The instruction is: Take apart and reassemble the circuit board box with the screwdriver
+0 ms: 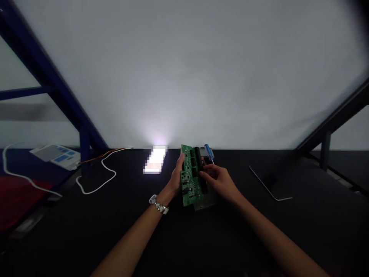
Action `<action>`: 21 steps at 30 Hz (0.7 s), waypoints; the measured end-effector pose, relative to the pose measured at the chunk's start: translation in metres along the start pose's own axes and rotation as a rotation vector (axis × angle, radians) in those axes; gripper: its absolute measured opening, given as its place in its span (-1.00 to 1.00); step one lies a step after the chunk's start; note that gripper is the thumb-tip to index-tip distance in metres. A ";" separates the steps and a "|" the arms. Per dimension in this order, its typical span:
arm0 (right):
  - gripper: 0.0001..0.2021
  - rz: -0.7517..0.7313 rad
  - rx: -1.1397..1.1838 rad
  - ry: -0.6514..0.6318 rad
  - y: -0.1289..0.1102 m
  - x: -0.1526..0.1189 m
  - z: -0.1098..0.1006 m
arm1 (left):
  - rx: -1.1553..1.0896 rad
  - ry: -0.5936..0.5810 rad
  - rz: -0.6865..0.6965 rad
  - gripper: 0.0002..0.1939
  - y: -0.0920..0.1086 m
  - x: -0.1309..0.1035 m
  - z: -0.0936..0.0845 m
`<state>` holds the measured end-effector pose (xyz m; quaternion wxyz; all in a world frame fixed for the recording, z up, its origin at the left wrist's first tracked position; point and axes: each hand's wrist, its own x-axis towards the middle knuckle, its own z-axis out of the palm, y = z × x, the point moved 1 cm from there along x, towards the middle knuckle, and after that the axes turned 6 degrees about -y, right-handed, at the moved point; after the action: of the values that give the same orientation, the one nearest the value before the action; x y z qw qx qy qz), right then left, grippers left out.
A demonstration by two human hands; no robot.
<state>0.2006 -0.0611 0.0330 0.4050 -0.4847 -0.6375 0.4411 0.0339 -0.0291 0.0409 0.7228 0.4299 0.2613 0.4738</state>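
Note:
A green circuit board (188,179) with a long black bar (198,159) along its right side is held tilted up over the dark table. My left hand (176,175) grips the board's left edge, its thumb along the side and the other fingers hidden behind. From the right, my right hand (217,179) has thumb and forefinger closed on the black bar side of the board. Whether a small part sits between those fingertips cannot be made out. Under the board shows a flat metal plate (206,204). Just beyond my right hand is a screwdriver (208,151) with a blue handle.
A glowing, pixelated screen (155,159) lies left of the board. Farther left are a white cable (99,188) and a white card with blue blocks (59,156). A bent metal rod (263,184) lies right. Blue frame bars (54,84) and a pale wall stand behind.

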 end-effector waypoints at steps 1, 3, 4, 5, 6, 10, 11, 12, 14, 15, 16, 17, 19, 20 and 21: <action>-0.67 -0.004 -0.014 -0.019 0.000 0.000 0.000 | 0.011 -0.014 0.010 -0.43 0.001 -0.001 0.001; -0.70 -0.024 -0.051 -0.037 -0.002 -0.001 -0.001 | 0.008 -0.070 -0.008 -0.45 0.002 -0.002 0.002; -0.71 -0.031 -0.070 -0.034 -0.003 -0.001 -0.001 | -0.008 -0.097 -0.033 -0.46 0.003 -0.003 0.002; -0.71 -0.035 -0.080 -0.018 -0.004 -0.001 -0.002 | -0.031 -0.115 -0.068 -0.48 0.004 -0.004 0.001; -0.72 -0.035 -0.084 0.004 -0.004 -0.001 -0.003 | -0.057 -0.123 -0.106 -0.51 0.005 -0.004 0.000; -0.70 -0.020 -0.074 0.066 -0.001 0.001 -0.007 | -0.111 -0.118 -0.211 -0.70 0.008 -0.004 -0.010; -0.71 -0.021 -0.067 0.068 -0.001 0.002 -0.008 | -0.106 -0.131 -0.220 -0.73 0.009 -0.004 -0.013; -0.72 -0.024 -0.058 0.065 0.000 0.002 -0.008 | -0.095 -0.149 -0.224 -0.74 0.009 -0.004 -0.015; -0.73 -0.040 -0.050 0.063 -0.001 0.003 -0.008 | -0.058 -0.202 -0.236 -0.70 0.010 -0.005 -0.018; -0.74 -0.055 -0.058 0.065 -0.002 0.003 -0.009 | -0.030 -0.230 -0.239 -0.67 0.011 -0.005 -0.019; -0.75 -0.070 -0.075 0.070 -0.003 0.003 -0.009 | 0.012 -0.255 -0.233 -0.64 0.012 -0.006 -0.019; -0.76 -0.084 -0.094 0.080 -0.005 0.003 -0.009 | 0.073 -0.278 -0.217 -0.63 0.014 -0.007 -0.018; -0.78 -0.106 -0.107 0.106 -0.007 0.003 -0.011 | 0.255 -0.328 -0.153 -0.58 0.018 -0.009 -0.016; -0.79 -0.123 -0.093 0.119 -0.008 0.004 -0.011 | 0.362 -0.359 -0.119 -0.54 0.021 -0.009 -0.014; -0.80 -0.151 -0.068 0.138 -0.008 0.004 -0.012 | 0.468 -0.386 -0.088 -0.48 0.022 -0.010 -0.013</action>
<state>0.2088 -0.0560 0.0444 0.4635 -0.4779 -0.6575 0.3528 0.0091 -0.0291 0.0535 0.6602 0.6552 0.2394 0.2785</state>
